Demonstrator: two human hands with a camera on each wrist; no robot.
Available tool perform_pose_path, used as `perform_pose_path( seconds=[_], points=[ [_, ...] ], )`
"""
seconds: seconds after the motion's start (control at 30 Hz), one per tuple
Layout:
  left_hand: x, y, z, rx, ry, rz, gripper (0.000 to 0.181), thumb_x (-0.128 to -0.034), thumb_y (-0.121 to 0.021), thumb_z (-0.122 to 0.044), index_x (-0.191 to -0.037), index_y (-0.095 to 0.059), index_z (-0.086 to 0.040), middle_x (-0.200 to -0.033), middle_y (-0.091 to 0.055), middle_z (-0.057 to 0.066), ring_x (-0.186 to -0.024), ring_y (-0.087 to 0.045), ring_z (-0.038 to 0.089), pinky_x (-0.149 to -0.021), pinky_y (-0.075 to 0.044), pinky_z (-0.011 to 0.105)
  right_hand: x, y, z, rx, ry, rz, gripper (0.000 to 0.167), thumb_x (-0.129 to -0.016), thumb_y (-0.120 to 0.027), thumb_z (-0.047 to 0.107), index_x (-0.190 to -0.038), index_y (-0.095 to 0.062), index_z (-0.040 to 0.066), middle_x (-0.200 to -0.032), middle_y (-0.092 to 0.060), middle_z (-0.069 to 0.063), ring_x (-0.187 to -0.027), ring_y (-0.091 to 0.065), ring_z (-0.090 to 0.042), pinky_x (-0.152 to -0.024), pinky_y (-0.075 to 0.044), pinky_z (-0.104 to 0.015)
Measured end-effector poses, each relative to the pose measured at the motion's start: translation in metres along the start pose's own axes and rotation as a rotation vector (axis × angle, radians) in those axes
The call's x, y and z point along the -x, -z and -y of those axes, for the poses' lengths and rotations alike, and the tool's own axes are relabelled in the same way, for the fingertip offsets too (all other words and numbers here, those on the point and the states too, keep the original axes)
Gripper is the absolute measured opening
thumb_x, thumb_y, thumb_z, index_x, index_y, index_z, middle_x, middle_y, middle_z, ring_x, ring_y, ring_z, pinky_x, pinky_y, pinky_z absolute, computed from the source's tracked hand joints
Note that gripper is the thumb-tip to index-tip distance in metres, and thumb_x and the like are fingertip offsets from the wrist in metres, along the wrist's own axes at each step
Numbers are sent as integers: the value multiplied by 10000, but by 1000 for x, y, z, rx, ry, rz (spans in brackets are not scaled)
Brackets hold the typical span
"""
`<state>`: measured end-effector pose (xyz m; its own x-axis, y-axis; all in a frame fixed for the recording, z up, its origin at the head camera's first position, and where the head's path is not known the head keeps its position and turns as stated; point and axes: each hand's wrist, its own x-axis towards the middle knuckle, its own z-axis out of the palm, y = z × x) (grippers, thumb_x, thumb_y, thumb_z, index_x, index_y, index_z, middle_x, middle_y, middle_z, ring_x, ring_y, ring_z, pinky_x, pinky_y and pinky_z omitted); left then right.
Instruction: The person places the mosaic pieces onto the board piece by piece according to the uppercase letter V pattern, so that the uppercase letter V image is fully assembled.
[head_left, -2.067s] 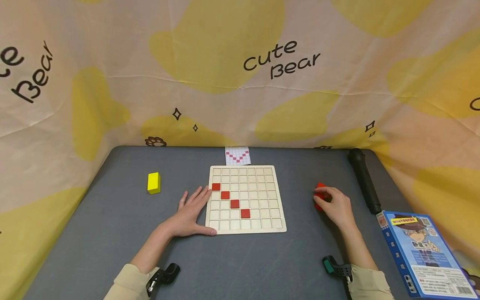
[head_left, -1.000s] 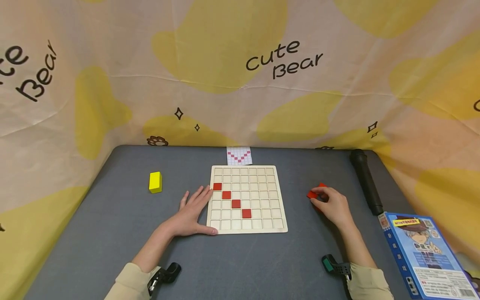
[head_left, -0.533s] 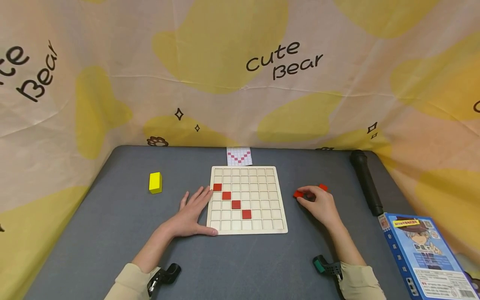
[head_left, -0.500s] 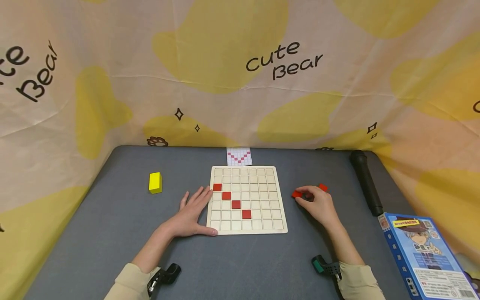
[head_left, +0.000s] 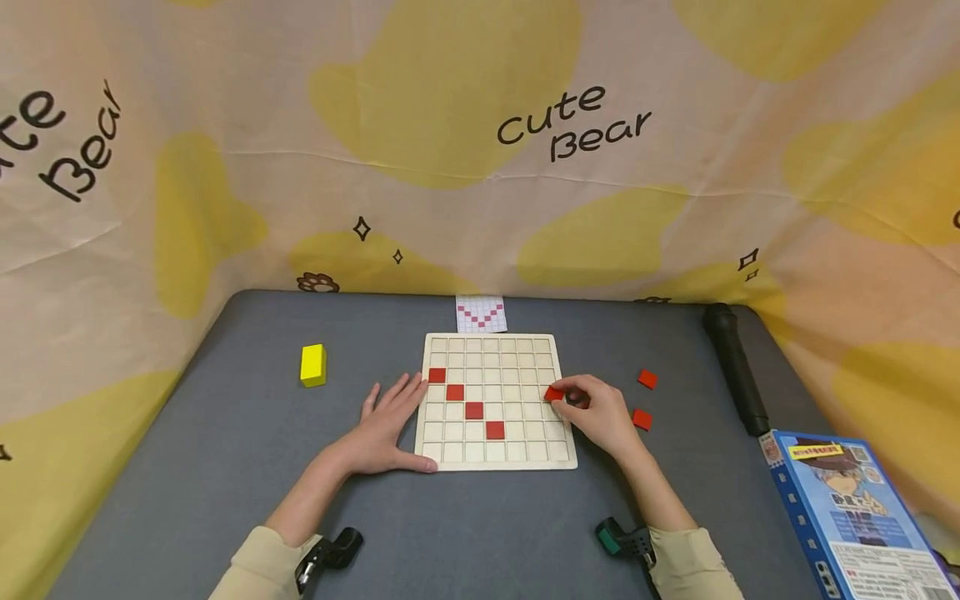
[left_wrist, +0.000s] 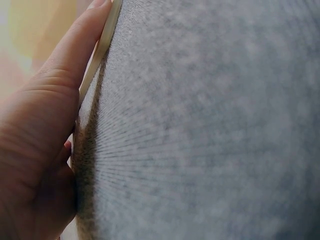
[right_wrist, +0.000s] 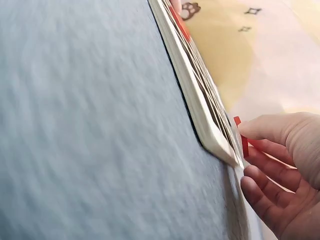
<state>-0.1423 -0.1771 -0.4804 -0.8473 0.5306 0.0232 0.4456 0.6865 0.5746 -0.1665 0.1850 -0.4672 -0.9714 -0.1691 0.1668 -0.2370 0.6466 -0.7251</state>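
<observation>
As I log it from my remote station: right hand [head_left: 603,417], pinching one small flat red square tile [head_left: 553,393], part of it protruding from the fingertips, presumably for clear sight of its placement; tile at the right border of a cream square gridded board [head_left: 525,360], contact not discernible to me. Left hand [head_left: 382,429], gripping nothing, fingers spread straight against the board's left edge, thumb at the near corner, probably to stop sliding. Four red square tiles [head_left: 474,410], set diagonally in the board's cells. Two loose red square tiles [head_left: 647,379], right of the right hand, conveniently reachable, I judge. White card with pink V pattern [head_left: 482,315], at the board's far edge, likely for viewing.
</observation>
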Motion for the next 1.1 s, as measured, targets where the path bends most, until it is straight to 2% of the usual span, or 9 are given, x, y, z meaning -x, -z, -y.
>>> perform_pose_path(
  seconds=[0.1, 0.23, 0.43, 0.73, 0.9, 1.1],
  points=[
    [0, 0, 0, -1, 2, -1, 1184, -722, -788, -593, -1550, -177, -7, -1611, -126, 177, -1473, -71, 372, -1084, 56, 620, 1, -5, 6, -12, 19, 19, 219, -822, -784, 130, -1037, -745, 131, -862, -605, -21, -732, -543, -151, -647, -456, -275],
    [0, 0, 0, -2, 7, 6, 1192, -715, -787, -603, -1554, -173, -19, -1615, -121, 165, -1476, -63, 360, -1088, 60, 614, 1, -10, 12, -7, 35, 23, 199, -819, -789, 135, -1014, -750, 146, -859, -609, -12, -749, -523, -156, -657, -433, -291],
    [0, 0, 0, -1, 12, 19, 1200, -712, -780, -619, -1558, -166, -29, -1619, -114, 153, -1479, -51, 351, -1092, 67, 605, 2, -16, 17, -39, 53, 53, 188, -826, -782, 134, -1009, -750, 164, -910, -648, 20, -767, -556, -134, -685, -474, -293],
    [0, 0, -1, 0, 16, 12, 1205, -705, -792, -606, -1557, -166, -28, -1620, -107, 150, -1481, -50, 341, -1094, 67, 598, -2, -26, 23, -22, 170, 84, 215, -815, -789, 135, -1020, -745, 182, -932, -664, 49, -794, -566, -138, -699, -468, -278],
    [0, 0, -1, -6, 15, 8, 1204, -705, -795, -601, -1555, -168, -23, -1617, -111, 157, -1479, -53, 350, -1094, 66, 600, -3, -29, 24, -7, 179, 109, 221, -821, -778, 152, -1033, -743, 206, -922, -659, 66, -794, -544, -135, -693, -437, -270],
    [-1, 0, 0, -5, 10, 0, 1198, -708, -797, -595, -1551, -177, -12, -1612, -127, 171, -1475, -64, 365, -1089, 62, 610, -4, -31, 24, -6, 235, 131, 238, -823, -771, 118, -1046, -744, 195, -965, -668, 88, -812, -543, -139, -710, -438, -279]
  ],
)
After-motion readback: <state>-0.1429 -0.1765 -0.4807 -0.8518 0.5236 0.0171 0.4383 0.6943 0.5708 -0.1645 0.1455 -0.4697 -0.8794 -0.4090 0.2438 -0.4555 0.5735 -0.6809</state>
